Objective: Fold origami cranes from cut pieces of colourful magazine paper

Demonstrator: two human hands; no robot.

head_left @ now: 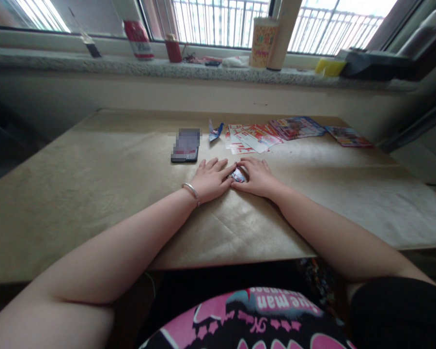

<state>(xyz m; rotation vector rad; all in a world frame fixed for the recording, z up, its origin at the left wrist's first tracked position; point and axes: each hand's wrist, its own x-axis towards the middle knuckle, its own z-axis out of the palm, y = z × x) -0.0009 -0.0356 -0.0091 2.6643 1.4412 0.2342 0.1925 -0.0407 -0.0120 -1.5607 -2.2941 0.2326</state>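
Observation:
A small folded piece of printed paper (239, 175), white with blue and red, lies on the table between my hands. My left hand (212, 180), with a silver bangle at the wrist, rests with fingers spread; its index finger and thumb touch the paper's left edge. Curved around the paper from the right, my right hand (256, 177) holds it with index finger and thumb against the tabletop. Part of the paper is hidden under the fingers. Just beyond stands a blue-and-white folded paper figure (215, 132) with pointed tips.
A dark phone (186, 145) lies beyond my left hand. Red-and-white printed sheets (252, 138) and colourful booklets (297, 127) spread at the back right of the table (94, 179). On the windowsill (112, 63) are a red can (138, 39), a patterned cup (263, 42) and other items.

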